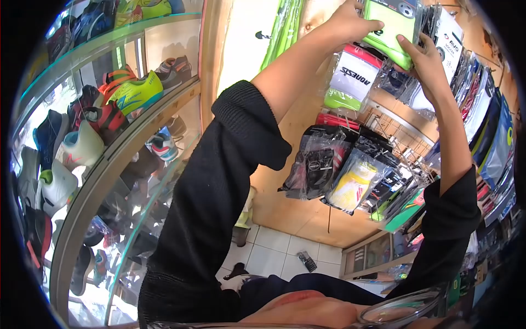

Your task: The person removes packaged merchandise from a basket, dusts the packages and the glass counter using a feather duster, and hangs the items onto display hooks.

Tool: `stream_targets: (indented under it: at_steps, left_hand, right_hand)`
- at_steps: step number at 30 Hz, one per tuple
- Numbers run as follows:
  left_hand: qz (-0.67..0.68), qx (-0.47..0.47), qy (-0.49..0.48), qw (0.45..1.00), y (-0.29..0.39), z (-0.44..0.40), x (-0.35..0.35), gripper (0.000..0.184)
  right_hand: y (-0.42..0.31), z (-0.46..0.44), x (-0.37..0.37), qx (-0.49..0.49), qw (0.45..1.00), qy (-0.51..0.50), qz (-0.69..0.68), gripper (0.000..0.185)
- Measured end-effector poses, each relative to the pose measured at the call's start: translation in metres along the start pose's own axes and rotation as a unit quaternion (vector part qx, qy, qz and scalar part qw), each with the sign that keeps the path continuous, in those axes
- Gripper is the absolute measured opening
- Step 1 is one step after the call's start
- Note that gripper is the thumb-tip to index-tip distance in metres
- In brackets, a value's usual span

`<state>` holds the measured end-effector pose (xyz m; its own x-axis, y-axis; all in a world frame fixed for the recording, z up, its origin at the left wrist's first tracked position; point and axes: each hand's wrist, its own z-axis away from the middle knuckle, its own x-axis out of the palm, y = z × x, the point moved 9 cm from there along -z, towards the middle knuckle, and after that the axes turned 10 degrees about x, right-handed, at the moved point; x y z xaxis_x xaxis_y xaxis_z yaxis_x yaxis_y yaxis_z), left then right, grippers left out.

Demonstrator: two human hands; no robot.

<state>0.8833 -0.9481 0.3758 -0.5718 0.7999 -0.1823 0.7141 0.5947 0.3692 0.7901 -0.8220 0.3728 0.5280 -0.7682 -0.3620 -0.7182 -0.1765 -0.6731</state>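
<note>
High at the upper right, a bright green packaged item (386, 30) in clear plastic is between my two hands. My left hand (350, 23) grips its left side, with the thumb lying on the front. On the right side my right hand (424, 55) holds the lower edge, thumb over the front. Just below hangs a white, red and green pack (353, 77) in clear plastic. Further packs in plastic, one white (448, 41), hang close to the right of my right hand.
Glass shelves (131, 24) with shoes (137, 90) line the left side. Lower down hang black packs (319, 164) and a yellow-and-white pack (353, 183). A small dark packet (307, 261) lies on the tiled floor (268, 257). A low glass cabinet (370, 257) stands at the lower right.
</note>
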Motion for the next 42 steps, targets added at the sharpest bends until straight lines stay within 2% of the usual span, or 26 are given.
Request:
stream_targets:
  at_steps: [1, 3, 4, 5, 8, 9, 12, 15, 17, 18, 19, 21, 22, 25, 28, 30, 32, 34, 36, 37, 38, 39, 40, 41, 42]
  left_hand:
    - [0.003, 0.004, -0.003, 1.0, -0.01, -0.004, -0.001, 0.051]
    - [0.019, 0.004, 0.043, 0.999, -0.02, -0.009, -0.007, 0.053]
    - [0.023, 0.004, 0.067, 0.997, -0.023, -0.003, -0.01, 0.052]
    - [0.01, -0.047, 0.004, 0.999, -0.001, 0.016, -0.005, 0.064]
    - [-0.015, -0.036, -0.001, 0.999, -0.015, 0.022, -0.015, 0.078]
    - [-0.049, -0.028, -0.021, 0.998, -0.014, 0.027, -0.02, 0.08]
    - [-0.062, 0.02, -0.022, 0.998, -0.019, 0.04, -0.039, 0.08]
    - [-0.083, 0.019, -0.064, 0.994, -0.028, 0.051, -0.051, 0.076]
    - [-0.001, -0.037, -0.081, 0.996, -0.04, 0.054, -0.05, 0.071]
    - [0.021, -0.05, -0.048, 0.997, -0.042, 0.054, -0.052, 0.058]
    - [0.027, -0.052, -0.051, 0.997, -0.045, 0.053, -0.051, 0.058]
    - [0.083, -0.025, 0.01, 0.996, -0.046, 0.048, -0.055, 0.043]
    - [0.06, -0.011, 0.028, 0.998, -0.048, 0.05, -0.057, 0.033]
    - [0.142, -0.005, 0.013, 0.99, -0.054, 0.065, -0.047, 0.029]
    - [0.119, 0.004, -0.07, 0.99, -0.054, 0.107, -0.032, 0.028]
    - [0.08, -0.047, -0.171, 0.981, -0.044, 0.154, -0.022, 0.027]
    - [0.177, -0.086, -0.277, 0.941, -0.037, 0.211, -0.004, 0.027]
    - [0.249, -0.064, -0.333, 0.907, -0.035, 0.27, 0.013, 0.032]
    - [0.363, -0.164, -0.392, 0.829, -0.051, 0.347, 0.041, 0.039]
    - [0.391, -0.233, -0.388, 0.801, -0.069, 0.391, 0.056, 0.042]
    - [0.416, -0.294, -0.387, 0.769, -0.086, 0.431, 0.072, 0.044]
    - [0.385, -0.346, -0.398, 0.757, -0.101, 0.463, 0.086, 0.044]
    - [0.337, -0.416, -0.357, 0.766, -0.123, 0.499, 0.101, 0.043]
    - [0.326, -0.464, -0.319, 0.76, -0.139, 0.54, 0.115, 0.043]
    - [0.311, -0.514, -0.279, 0.749, -0.157, 0.577, 0.127, 0.043]
  right_hand:
    - [-0.007, 0.005, -0.004, -0.001, 1.0, 0.006, 0.003, 0.078]
    - [-0.003, 0.007, 0.004, 0.076, 0.993, -0.05, 0.074, 0.064]
    - [-0.005, 0.009, 0.005, 0.076, 0.993, -0.046, 0.084, 0.055]
    - [-0.007, 0.011, 0.007, 0.084, 0.992, -0.051, 0.077, 0.053]
    - [0.005, 0.002, 0.01, 0.11, 0.99, -0.064, 0.066, 0.049]
    - [0.01, -0.004, 0.012, 0.109, 0.99, -0.073, 0.048, 0.054]
    - [0.021, -0.007, 0.023, 0.105, 0.99, -0.08, -0.042, 0.048]
    - [0.021, -0.003, 0.04, 0.075, 0.989, -0.072, -0.107, 0.047]
    - [0.025, -0.001, 0.051, 0.08, 0.988, -0.049, -0.125, 0.044]
    - [0.029, 0.0, 0.054, 0.085, 0.986, -0.024, -0.141, 0.041]
    - [0.034, -0.001, 0.059, 0.09, 0.986, -0.02, -0.139, 0.041]
    - [0.04, 0.003, 0.069, 0.087, 0.974, -0.001, -0.209, 0.033]
    - [0.047, 0.008, 0.068, 0.102, 0.97, 0.042, -0.215, 0.028]
    - [0.052, 0.024, 0.075, 0.116, 0.955, 0.082, -0.262, 0.03]
    - [0.094, 0.044, 0.063, 0.129, 0.946, 0.087, -0.284, 0.022]
    - [0.106, 0.075, 0.066, 0.144, 0.951, 0.093, -0.256, 0.018]
    - [0.118, 0.124, 0.072, 0.192, 0.956, 0.106, -0.193, 0.02]
    - [0.135, 0.184, 0.08, 0.204, 0.963, 0.019, -0.173, 0.02]
    - [0.172, 0.263, 0.087, 0.253, 0.953, -0.089, -0.139, 0.02]
    - [0.192, 0.306, 0.091, 0.241, 0.943, -0.152, -0.174, 0.024]
    - [0.216, 0.345, 0.095, 0.277, 0.921, -0.176, -0.208, 0.026]
    - [0.239, 0.385, 0.094, 0.314, 0.898, -0.194, -0.241, 0.027]
    - [0.278, 0.431, 0.083, 0.419, 0.87, -0.094, -0.241, 0.028]
    - [0.313, 0.489, 0.077, 0.519, 0.819, 0.009, -0.244, 0.029]
    - [0.345, 0.549, 0.067, 0.562, 0.793, 0.111, -0.209, 0.031]
